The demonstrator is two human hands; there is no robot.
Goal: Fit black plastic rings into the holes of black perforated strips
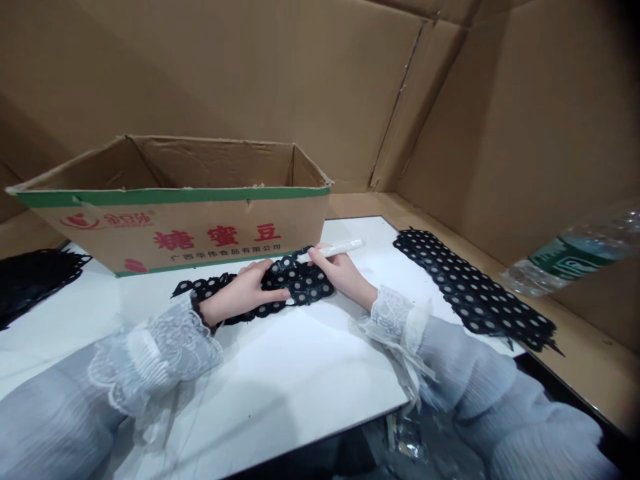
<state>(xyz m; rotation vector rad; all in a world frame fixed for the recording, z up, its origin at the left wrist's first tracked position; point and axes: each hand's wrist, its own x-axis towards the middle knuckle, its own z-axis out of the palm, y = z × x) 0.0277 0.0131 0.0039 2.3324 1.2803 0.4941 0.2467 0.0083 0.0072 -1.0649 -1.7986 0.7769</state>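
A black strip with rows of pale round dots [313, 283] lies on the white board in front of the box. My left hand [245, 290] grips its middle, the thumb on top and the fingers at its far edge. In my right hand [340, 267] is a white pen-like stick [337, 249], pinched between thumb and fingers, its left end over the far right part of the strip. The right fingertips are close to the strip's edge; whether they touch it I cannot tell.
An open cardboard box [225, 230] stands behind my hands. Another dotted black sheet [475, 287] lies at the right, near a plastic bottle [570, 257]. Black pieces [35, 277] lie at the far left. Cardboard walls [225, 73] surround the white board [300, 380].
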